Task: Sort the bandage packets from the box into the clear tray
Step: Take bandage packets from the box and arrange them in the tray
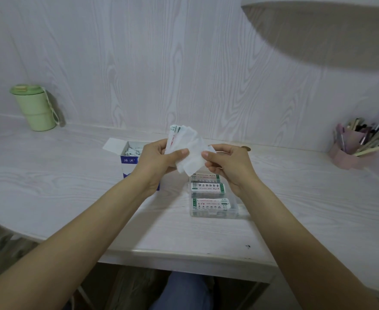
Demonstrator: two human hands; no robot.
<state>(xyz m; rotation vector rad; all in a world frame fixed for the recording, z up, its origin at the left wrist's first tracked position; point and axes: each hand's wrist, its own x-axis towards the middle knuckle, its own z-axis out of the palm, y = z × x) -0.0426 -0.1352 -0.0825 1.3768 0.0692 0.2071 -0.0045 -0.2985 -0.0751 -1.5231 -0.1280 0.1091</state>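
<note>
A fan of several white bandage packets (187, 145) is held above the desk between both hands. My left hand (156, 158) grips the fan's left side, thumb on top. My right hand (227, 163) pinches the rightmost packet at its edge. Behind my left hand stands the open blue and white box (128, 158), with more packets inside. Below my hands lies the clear tray (213, 198), holding rows of packets with green and red print; its far end is hidden by the fan and my right hand.
A green lidded cup (34, 107) stands at the back left by the wall. A pink holder full of pens (354, 146) sits at the back right. The white desk's front edge (184, 253) runs below the tray, with my knee under it.
</note>
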